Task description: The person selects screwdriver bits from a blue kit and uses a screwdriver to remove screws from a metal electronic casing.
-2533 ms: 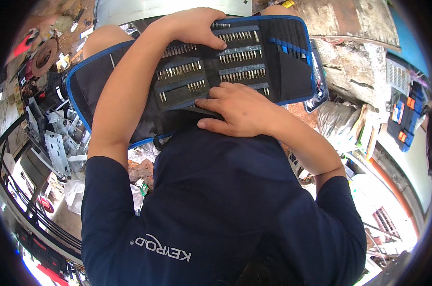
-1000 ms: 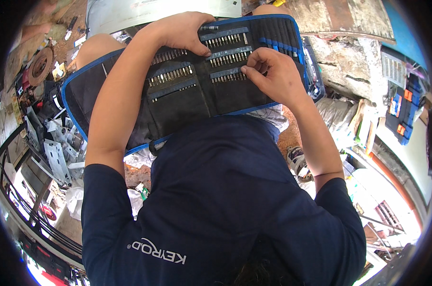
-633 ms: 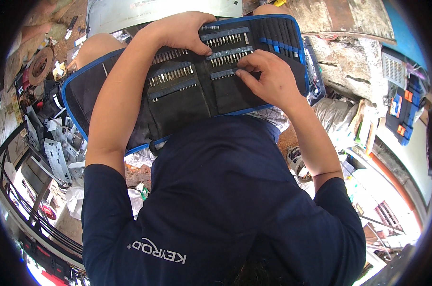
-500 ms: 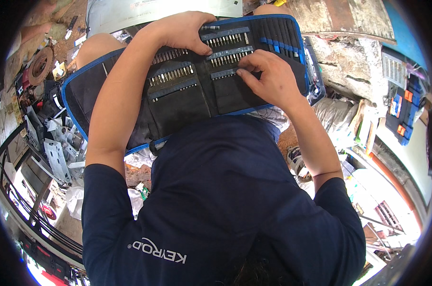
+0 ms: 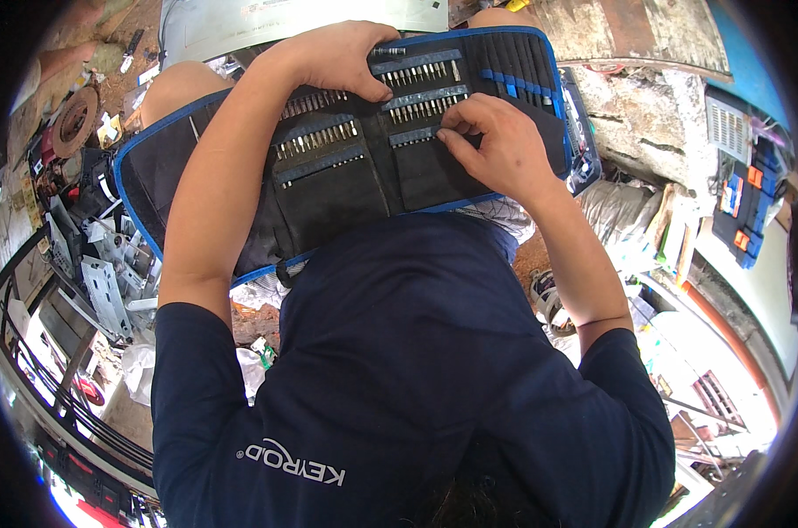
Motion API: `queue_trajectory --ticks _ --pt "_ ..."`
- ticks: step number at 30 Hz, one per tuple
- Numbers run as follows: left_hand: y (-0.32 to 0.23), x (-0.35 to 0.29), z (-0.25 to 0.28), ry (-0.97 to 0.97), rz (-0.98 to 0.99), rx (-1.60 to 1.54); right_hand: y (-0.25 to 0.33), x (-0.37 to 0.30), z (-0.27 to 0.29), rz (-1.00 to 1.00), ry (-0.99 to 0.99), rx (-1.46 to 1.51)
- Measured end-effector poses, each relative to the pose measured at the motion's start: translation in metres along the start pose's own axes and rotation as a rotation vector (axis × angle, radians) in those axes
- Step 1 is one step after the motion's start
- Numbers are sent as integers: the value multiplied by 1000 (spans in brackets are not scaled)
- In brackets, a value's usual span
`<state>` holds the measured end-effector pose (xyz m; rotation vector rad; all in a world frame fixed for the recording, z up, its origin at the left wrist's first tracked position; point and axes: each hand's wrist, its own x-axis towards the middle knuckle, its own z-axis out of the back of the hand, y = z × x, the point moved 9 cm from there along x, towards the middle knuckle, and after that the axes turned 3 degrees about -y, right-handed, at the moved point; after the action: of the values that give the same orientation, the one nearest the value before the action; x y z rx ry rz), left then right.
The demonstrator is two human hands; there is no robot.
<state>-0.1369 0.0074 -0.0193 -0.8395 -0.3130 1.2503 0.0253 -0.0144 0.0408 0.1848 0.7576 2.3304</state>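
A black tool roll with blue edging lies spread open across my lap. Rows of small screwdriver bits sit in its elastic loops, in a left and a right panel. My left hand grips the roll's far edge near its middle, thumb pressed on the inner face and the other fingers mostly hidden. Bent in a pinch, the thumb and index finger of my right hand meet at the bit rows of the right panel. What lies between those fingertips is too small to make out. Slim blue-banded slots line the right end.
Beyond the roll stands a pale metal panel. Scrap metal parts crowd the left, near a rusty disc. On the right are a worn concrete block and a blue case with orange latches.
Almost nothing differs; my right hand has shifted very slightly at the bit rows, still pinched. My left hand and the tool roll have stayed in place.
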Motion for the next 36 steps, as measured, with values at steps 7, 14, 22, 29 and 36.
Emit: queue_trajectory --ticks 7,14,22,29,36 --pt "-1 1 -1 32 8 -16 -1 -1 -1 7 -8 0" --pt "0 1 -1 20 11 -25 0 -1 4 14 -48 -13" --pt "0 2 -1 24 17 -32 2 6 16 80 -243 -48" --pt "-2 1 1 27 9 -51 6 10 17 119 -273 -78" --pt "-1 2 2 -24 -19 -45 5 10 17 138 -278 -89"
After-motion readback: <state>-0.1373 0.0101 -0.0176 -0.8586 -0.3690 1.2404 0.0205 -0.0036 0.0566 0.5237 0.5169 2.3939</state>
